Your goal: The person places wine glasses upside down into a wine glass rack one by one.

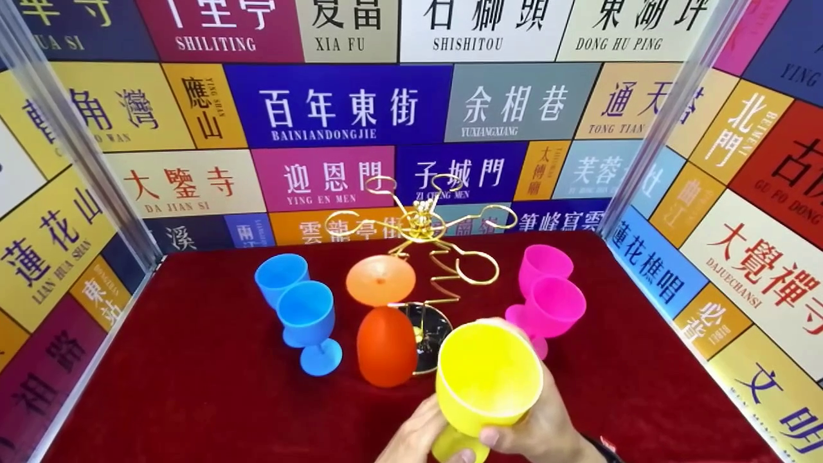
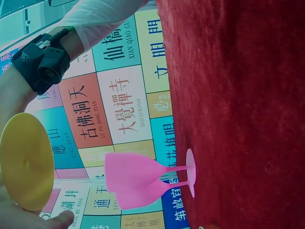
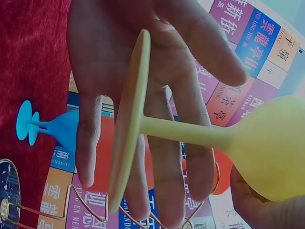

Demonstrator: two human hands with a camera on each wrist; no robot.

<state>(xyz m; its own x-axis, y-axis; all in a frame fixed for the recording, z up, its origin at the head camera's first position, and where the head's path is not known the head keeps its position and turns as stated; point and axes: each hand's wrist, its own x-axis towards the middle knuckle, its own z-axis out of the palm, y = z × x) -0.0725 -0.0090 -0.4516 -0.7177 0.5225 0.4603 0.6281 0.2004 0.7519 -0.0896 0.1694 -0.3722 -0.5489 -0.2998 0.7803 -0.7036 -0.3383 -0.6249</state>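
Surface (image 1: pixel 193 411): dark red, velvety finish. Rear wall (image 1: pixel 398 128) stands along the far edge; left wall (image 1: pixel 48 257) and right wall (image 1: pixel 749 218) flank the side edges. All three bear multicoloured blocks (image 1: pixel 341 106) with Chinese characters and Latin capitals. Pale left post (image 1: pixel 82 138) and right post (image 1: pixel 665 119) rise at the far corners. Lighting: bright.

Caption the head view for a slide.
A yellow goblet between two hands, blue goblets at left, pink goblets at right, gold rack and orange goblet behind.
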